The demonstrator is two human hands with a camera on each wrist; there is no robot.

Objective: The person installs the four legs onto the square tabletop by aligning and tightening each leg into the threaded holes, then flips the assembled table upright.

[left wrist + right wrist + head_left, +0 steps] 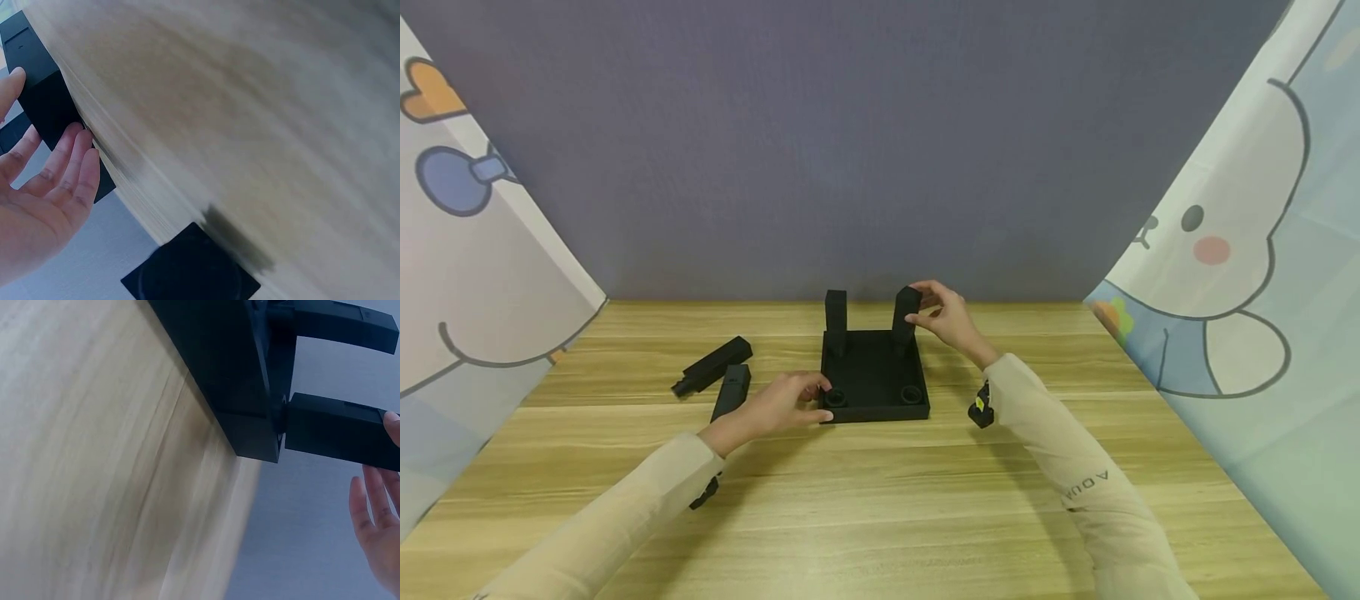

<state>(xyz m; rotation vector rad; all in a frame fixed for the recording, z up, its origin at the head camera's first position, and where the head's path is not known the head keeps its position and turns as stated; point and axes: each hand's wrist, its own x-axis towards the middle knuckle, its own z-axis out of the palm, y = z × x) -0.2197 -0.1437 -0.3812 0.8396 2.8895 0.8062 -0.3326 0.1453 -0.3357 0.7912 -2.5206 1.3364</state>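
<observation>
A black square base [872, 367] with a raised rim lies on the table, round sockets visible at its two front corners. My left hand [786, 403] holds the front left corner, thumb at the front side and fingers at the left side; the left wrist view shows this hand [50, 194] against the base [47, 94]. At the back right corner stands a black table leg [904, 321], its upper part pinched by my right hand [951, 321]. In the right wrist view that leg [337, 428] meets the base's corner. Another leg [836, 321] stands at the back left corner.
Two more black legs lie left of the base: one angled farther out [718, 364], one near my left forearm [732, 390]. The wooden tabletop [880, 500] ends at a grey panel [880, 167] behind. Cartoon-printed cloths [1247, 250] hang at both sides.
</observation>
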